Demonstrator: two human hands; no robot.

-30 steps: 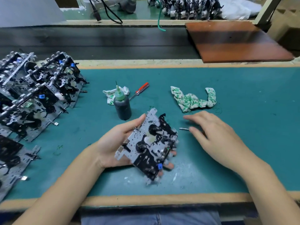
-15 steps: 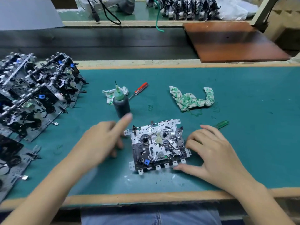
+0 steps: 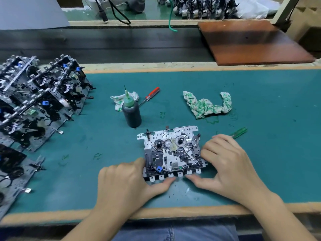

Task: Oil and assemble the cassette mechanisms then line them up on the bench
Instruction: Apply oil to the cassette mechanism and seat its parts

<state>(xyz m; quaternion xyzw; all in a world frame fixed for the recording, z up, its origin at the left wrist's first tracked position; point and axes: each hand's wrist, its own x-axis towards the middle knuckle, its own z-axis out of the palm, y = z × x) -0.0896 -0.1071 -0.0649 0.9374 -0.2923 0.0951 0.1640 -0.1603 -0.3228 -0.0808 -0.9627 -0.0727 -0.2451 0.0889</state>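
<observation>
You are now gripping the cassette mechanism (image 3: 172,152) with both hands as it is lying flat, reels up, on the green bench mat (image 3: 260,153). Your left hand (image 3: 128,185), which half a second ago was hovering by the oil bottle (image 3: 132,112), is now curling round the mechanism's 8 o'clock corner, thumb under the near edge. Your right hand (image 3: 227,164) is staying at the 3 o'clock side, fingers bent against it, thumb along the near edge. The bottle is standing at 11 o'clock from the mechanism, the green-handled tool (image 3: 240,132) at 2 o'clock, the finished mechanisms (image 3: 38,105) stacked far off at 9 o'clock.
</observation>
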